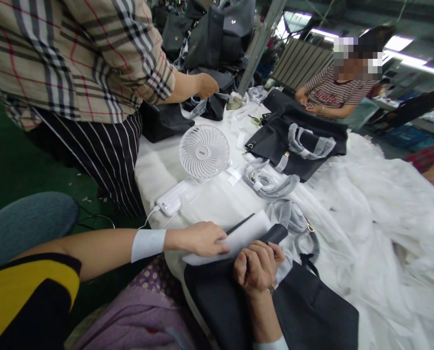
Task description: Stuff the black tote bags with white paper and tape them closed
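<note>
My left hand (202, 238) lies closed on a sheet of white paper (234, 239) and pinches its near edge against a black handbag (304, 311) on my lap. My right hand (258, 266) is curled into a fist round the bag's rolled black handle (275, 235) just beside the paper. A foam-wrapped strap (293, 218) curves away past the handle.
A small white desk fan (204, 151) and a white power bank (169, 203) stand on the white-covered table (217, 204). Another black bag (293, 146) with wrapped straps lies farther back. A person in a plaid shirt (74, 53) stands at left; another sits at the far side. White tissue (384, 218) heaps at right.
</note>
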Tool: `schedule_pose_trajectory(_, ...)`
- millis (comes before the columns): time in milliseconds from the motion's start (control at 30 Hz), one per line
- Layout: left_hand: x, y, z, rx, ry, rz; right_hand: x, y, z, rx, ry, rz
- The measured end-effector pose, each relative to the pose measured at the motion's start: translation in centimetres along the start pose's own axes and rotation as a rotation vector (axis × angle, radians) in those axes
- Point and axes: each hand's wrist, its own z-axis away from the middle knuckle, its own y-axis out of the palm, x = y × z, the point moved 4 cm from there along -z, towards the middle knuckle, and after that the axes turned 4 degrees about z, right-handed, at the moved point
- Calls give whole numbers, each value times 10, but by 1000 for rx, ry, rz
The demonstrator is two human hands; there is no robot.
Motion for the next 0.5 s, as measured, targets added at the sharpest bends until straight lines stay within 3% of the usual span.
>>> schedule_pose_trajectory(133, -6, 20, -18, 227, 130, -102, -1, 7, -2, 44, 23, 31)
schedule_pose_trajectory(200, -3, 25, -23, 260, 134, -63, -1, 12, -3, 115, 23, 24)
schedule_pose_trajectory(367, 16, 9, 5, 132, 48, 247, -1, 21, -5, 261, 51, -50)
schedule_pose_trajectory(500, 24, -5, 45, 62, 75, 260, -1, 23, -6, 273, 52, -38)
